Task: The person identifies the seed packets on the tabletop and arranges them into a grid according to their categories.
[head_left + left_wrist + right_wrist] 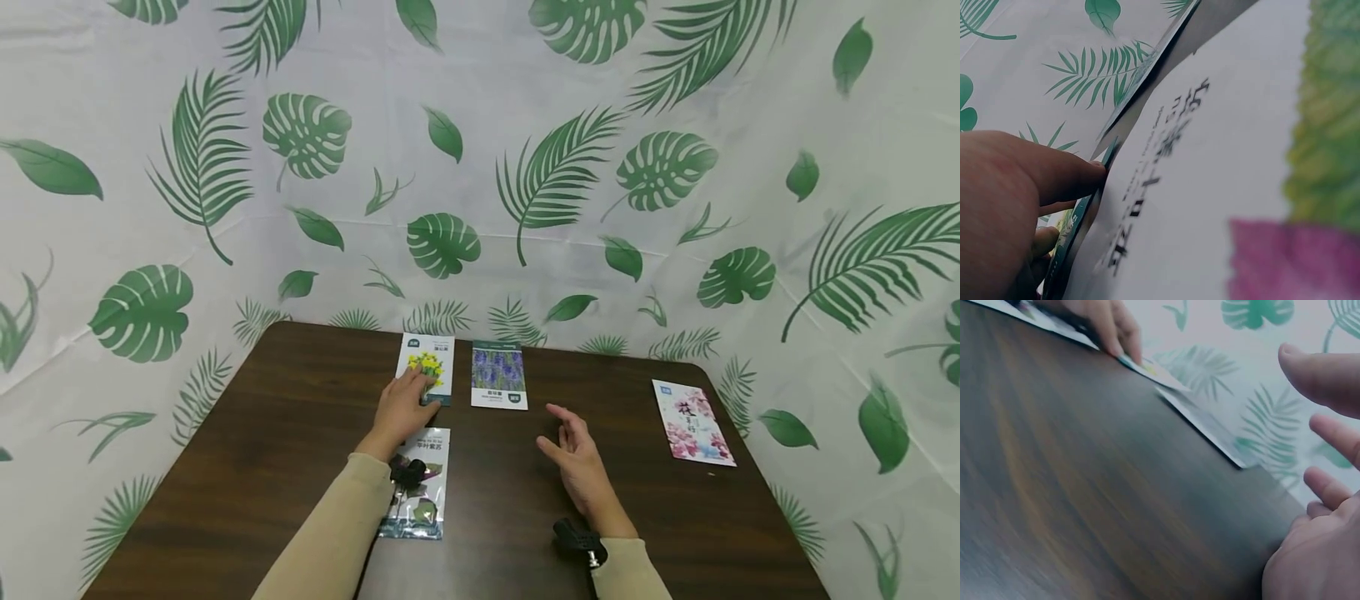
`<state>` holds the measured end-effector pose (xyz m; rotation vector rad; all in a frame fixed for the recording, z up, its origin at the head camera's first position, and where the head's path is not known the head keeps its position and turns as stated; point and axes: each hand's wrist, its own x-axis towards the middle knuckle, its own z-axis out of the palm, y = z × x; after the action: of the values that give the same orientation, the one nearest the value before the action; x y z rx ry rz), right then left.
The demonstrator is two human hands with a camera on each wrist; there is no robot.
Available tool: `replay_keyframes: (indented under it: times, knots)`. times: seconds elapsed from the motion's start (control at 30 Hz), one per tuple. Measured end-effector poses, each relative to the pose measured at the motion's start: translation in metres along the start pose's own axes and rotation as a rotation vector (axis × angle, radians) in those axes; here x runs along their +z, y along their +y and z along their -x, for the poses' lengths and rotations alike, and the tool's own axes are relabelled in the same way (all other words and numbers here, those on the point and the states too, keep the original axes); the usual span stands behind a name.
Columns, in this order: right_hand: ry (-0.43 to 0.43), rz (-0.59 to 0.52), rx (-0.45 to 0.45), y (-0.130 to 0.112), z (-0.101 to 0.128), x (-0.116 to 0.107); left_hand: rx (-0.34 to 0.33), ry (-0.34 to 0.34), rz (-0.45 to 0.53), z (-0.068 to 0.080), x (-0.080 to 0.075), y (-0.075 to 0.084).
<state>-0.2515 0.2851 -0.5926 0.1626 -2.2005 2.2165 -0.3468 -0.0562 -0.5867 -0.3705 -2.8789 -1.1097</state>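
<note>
The yellow packet lay at the counter's far edge, at 12 o'clock, with the left hand flat on its near end, fingers straight. The blue packet sat just beside at 3 o'clock. The right hand hovered relaxed and empty — a pink packet lay well apart at 3 o'clock.
</note>
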Motion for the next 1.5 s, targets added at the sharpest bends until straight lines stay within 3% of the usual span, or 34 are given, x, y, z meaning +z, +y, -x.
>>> replay_keyframes:
  times: [0.33, 0.57, 0.77, 0.93, 1.13, 1.3, 1.5]
  knots:
    - [0.115, 0.027, -0.018, -0.006, 0.001, -0.051, -0.009, -0.001, -0.013, -0.003, 0.006, 0.004]
    - [0.197, 0.014, -0.094, -0.007, 0.006, -0.08, -0.008, 0.01, -0.009, -0.004, 0.006, 0.004]
    - [0.246, 0.014, -0.063, -0.004, 0.016, -0.09, -0.025, -0.019, -0.012, 0.002, 0.006, 0.003]
    - [0.256, 0.032, -0.079, -0.004, 0.011, -0.093, -0.004, 0.008, -0.002, -0.002, 0.005, 0.003]
    - [0.299, 0.042, -0.063, -0.005, 0.007, -0.097, -0.023, -0.016, 0.0, -0.003, 0.002, 0.002]
    - [0.396, 0.027, -0.088, -0.007, 0.008, -0.115, -0.019, -0.006, -0.001, -0.004, 0.002, 0.002]
    - [0.588, -0.109, -0.139, -0.01, 0.017, -0.153, -0.028, -0.011, 0.004, -0.003, 0.001, 0.0]
